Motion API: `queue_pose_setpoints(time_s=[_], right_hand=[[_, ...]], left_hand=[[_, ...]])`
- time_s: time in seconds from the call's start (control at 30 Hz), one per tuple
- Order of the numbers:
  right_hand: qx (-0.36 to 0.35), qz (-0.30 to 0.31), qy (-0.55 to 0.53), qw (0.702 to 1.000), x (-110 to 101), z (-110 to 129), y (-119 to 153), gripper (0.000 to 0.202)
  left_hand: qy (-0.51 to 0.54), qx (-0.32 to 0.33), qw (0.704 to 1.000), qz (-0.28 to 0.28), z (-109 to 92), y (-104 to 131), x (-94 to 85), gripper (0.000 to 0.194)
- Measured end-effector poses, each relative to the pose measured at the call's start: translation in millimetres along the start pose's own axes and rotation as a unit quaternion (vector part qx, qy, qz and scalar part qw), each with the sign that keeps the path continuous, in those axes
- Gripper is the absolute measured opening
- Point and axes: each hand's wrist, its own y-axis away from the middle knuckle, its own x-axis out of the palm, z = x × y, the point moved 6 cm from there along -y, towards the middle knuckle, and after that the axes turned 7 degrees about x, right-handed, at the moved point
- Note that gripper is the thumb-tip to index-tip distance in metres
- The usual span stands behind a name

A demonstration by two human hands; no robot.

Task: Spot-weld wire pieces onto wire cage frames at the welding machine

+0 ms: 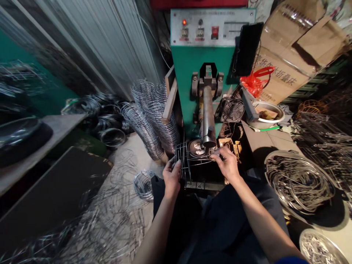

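Note:
A small wire rack [184, 157] of thin metal rods lies just below the thick metal arm [208, 121] of a green spot welder [183, 69]. My left hand [172, 176] is closed on the rack's left side, thumb and fingers pinching the rods. At its right end, close to the electrode tip, my right hand [227, 163] pinches the wire with thumb and forefinger. Whether a separate small piece is also between those fingers I cannot make out. The welder's panel [213, 28] has a lit red lamp and a red switch.
Stacks of wire rings [148, 128] stand left of the welder, with a smaller coil [143, 183] nearer. Loose bent wires [110, 216] cover the floor. To the right are a tray of wire pieces [299, 183], a metal bowl [265, 115], a fan [233, 110] and a cardboard box [288, 47].

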Motion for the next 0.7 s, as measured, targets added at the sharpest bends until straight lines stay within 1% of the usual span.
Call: queue_pose_setpoints(time_s=[0.13,0.27,0.37,0.47,0.57,0.7], right_hand=[[-0.001,0.006,0.005,1.0,1,0,-4,0.023],[-0.001,0.003,0.011,1.0,1,-2,-6,0.022],[0.006,-0.002,0.019,1.0,2,-3,-7,0.022],[0.01,0.004,0.023,1.0,1,-4,-7,0.021],[0.01,0.01,0.02,1.0,-2,-2,-3,0.021],[0.013,0.007,0.009,1.0,-9,3,9,0.023]], left_hand=[[-0.002,0.01,1.0,-0.009,-2,-5,2.0,0.061],[0.009,0.008,1.0,-0.011,2,-10,1.6,0.059],[0.008,-0.005,1.0,0.001,6,-14,2.6,0.058],[-0.004,-0.006,1.0,0.015,4,-14,4.5,0.054],[-0.02,-0.016,1.0,0.017,1,-9,4.6,0.05],[-0.04,-0.022,0.999,0.024,-8,8,2.0,0.047]])
